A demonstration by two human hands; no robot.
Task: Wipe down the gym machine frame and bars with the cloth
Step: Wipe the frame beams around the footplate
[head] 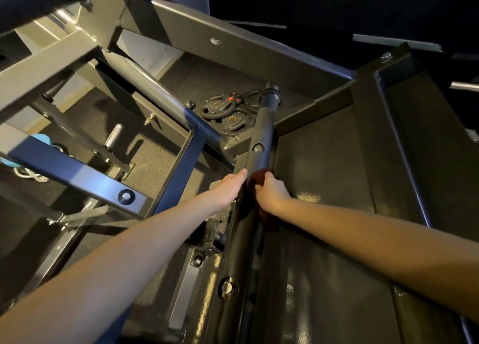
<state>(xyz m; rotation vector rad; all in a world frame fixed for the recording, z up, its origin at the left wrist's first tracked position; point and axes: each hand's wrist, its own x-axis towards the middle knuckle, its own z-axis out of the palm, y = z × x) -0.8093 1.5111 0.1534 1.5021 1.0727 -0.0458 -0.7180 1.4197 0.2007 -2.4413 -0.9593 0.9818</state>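
Two bare forearms [129,253] reach up from the bottom edge, seen from the person's own head, and meet near the middle of the view. Nearest, between the arms, a dark glossy rail [234,260] runs upward with a bolt [227,287] set into it. To its right spreads a wide, dark, shiny metal panel [324,183].

Further up, in line with the rail, is a dark round bar [261,136]. The left hand [230,188] lies against the bar's left side, fingers straight and together, gripping nothing. The right hand [272,190] is closed around a dark red cloth [259,175], holding it against the bar's right side. A loose part of the cloth hangs below the wrist, by the panel's edge. The hands are just beside each other with the bar between them.

Just beyond the hands the bar carries a second bolt [257,148], then runs on to a collar at its far end.

Left of the hands, a blue beam [77,172] crosses at a slant, part of a frame [233,50] of grey beams that continues above and beyond. Through the gaps shows a dark speckled floor [145,162]. On it, near the bar's far end, lie several black weight plates [228,113], overlapping, one with small red marks. The far background is dark.
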